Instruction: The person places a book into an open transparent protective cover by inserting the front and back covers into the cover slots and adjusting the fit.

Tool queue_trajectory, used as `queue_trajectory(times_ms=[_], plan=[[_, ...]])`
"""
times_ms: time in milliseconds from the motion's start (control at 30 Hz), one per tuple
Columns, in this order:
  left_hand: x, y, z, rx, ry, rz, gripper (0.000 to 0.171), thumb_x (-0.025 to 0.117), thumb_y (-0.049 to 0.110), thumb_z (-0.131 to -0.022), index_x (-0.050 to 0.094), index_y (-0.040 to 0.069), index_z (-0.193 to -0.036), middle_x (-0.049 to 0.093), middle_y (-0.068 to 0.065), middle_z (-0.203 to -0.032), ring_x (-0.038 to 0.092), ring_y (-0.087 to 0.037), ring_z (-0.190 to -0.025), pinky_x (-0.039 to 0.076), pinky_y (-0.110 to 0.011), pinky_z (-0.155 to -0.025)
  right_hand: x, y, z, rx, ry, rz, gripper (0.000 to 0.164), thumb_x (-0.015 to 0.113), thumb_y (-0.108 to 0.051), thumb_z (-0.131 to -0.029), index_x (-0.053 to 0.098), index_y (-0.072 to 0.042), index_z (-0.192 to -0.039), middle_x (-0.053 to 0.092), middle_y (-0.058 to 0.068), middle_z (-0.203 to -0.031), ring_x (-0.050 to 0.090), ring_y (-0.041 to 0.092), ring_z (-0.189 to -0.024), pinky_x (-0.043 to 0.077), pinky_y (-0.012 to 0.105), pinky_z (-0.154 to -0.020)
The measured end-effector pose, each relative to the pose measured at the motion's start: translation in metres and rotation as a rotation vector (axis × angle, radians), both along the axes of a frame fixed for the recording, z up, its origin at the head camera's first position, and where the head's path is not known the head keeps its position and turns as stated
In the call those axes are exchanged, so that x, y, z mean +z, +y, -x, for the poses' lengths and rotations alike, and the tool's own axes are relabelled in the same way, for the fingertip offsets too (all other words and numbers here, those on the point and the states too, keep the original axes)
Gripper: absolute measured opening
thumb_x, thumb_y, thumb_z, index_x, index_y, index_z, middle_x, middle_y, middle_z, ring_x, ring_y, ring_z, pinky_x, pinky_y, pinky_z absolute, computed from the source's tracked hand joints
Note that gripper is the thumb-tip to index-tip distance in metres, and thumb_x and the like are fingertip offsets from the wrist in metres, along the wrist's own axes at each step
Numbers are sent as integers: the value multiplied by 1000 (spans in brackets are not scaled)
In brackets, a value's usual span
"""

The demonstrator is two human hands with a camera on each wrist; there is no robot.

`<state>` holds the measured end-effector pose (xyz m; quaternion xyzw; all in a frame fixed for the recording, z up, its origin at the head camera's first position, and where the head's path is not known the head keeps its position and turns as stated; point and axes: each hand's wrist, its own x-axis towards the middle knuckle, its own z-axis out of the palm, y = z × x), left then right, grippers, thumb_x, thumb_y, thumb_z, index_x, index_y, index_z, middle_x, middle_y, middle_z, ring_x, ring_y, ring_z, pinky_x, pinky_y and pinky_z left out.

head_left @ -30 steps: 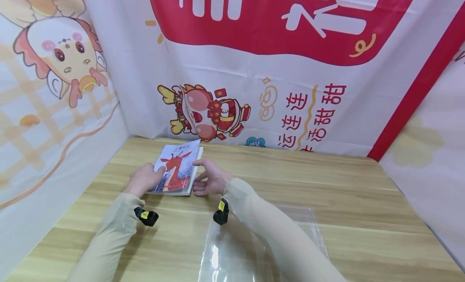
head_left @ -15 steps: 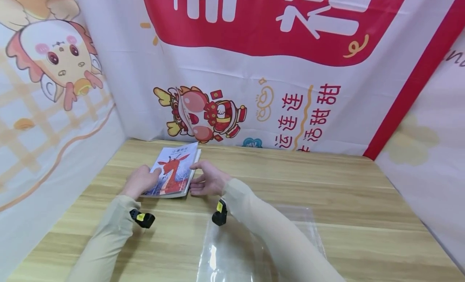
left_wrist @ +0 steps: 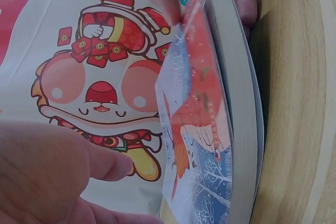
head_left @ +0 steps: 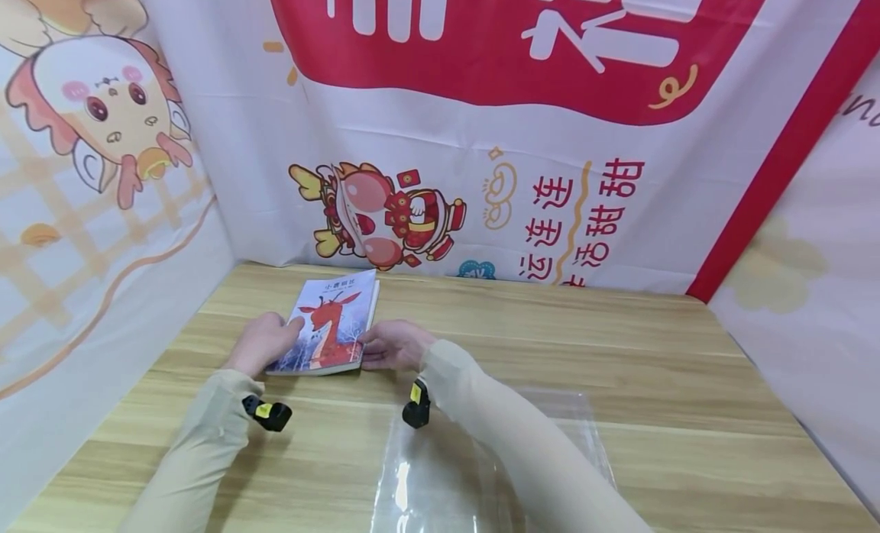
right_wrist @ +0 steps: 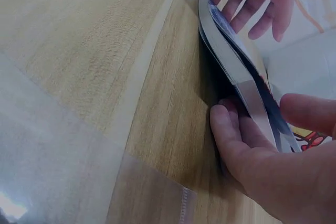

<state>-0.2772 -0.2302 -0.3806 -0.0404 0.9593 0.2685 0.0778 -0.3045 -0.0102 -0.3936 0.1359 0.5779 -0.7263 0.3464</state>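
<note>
A paperback book with a red deer on a pale blue cover lies at the back left of the table. My right hand grips its right edge near the lower corner, the thumb on the cover and the fingers curled under it. At the left edge is my left hand, its fingers spread and fairly straight beside the book. In the left wrist view, the book's page block faces me, and the cover stands slightly off the pages.
A clear plastic sheet or bag lies on the wooden table at the front, partly under my right forearm. Printed cloth hangs behind the table, with more cloth at both sides.
My right thumb has come down onto the cover, and the lifted cover has lowered toward the pages. The book has shifted slightly left in view along with the whole scene. The left hand stays beside it.
</note>
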Motion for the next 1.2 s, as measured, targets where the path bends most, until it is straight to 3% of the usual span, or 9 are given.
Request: queue_trajectory(times_ms=[300,533,667,833,900,1067,1200], plan=[[1,2,-2,-28,26,-13,50,36,41,-100,54,-5,-93,53,-15,-81,51,-27,-73,43,-35,-61,-6,-11,0,-20,40,-79,14,60,2,-89,61,7,-102,66,18,-92,65,26,-89,52,37,-79],[2,-3,-2,-42,28,-49,54,36,41,-101,55,-10,-102,55,-19,-89,53,-30,-80,45,-38,-67,-4,-12,-3,-92,86,-135,15,60,6,-87,60,10,-101,66,19,-88,65,26,-85,53,38,-75],[-2,-8,-2,-31,-1,-142,56,38,38,-101,54,-13,-113,56,-21,-95,57,-26,-77,50,-36,-65,-4,-9,1,-141,74,-123,17,59,8,-86,59,10,-104,64,19,-89,65,26,-86,54,35,-70],[-6,-14,0,8,-55,-271,63,39,42,-101,44,-15,-126,54,-24,-107,59,-26,-86,53,-35,-67,-3,-5,3,-134,74,-79,19,56,11,-86,56,11,-105,64,20,-90,65,28,-88,55,37,-68],[-5,-15,0,13,-62,-295,64,40,43,-100,43,-15,-126,54,-23,-105,58,-25,-86,53,-35,-68,-2,-4,4,-136,72,-68,19,55,12,-86,55,12,-105,64,21,-89,65,29,-88,55,38,-68],[-5,-16,4,9,-62,-295,59,41,45,-100,51,-10,-119,55,-12,-85,54,-17,-68,51,-33,-61,1,-1,6,-144,49,-41,23,55,10,-87,54,12,-110,64,23,-91,66,30,-86,55,39,-68],[-6,-15,4,2,-73,-338,60,42,45,-100,51,-12,-120,55,-12,-87,55,-17,-70,51,-33,-63,6,1,6,-162,22,-22,33,54,9,-88,50,11,-121,63,24,-94,65,32,-86,54,41,-69]])
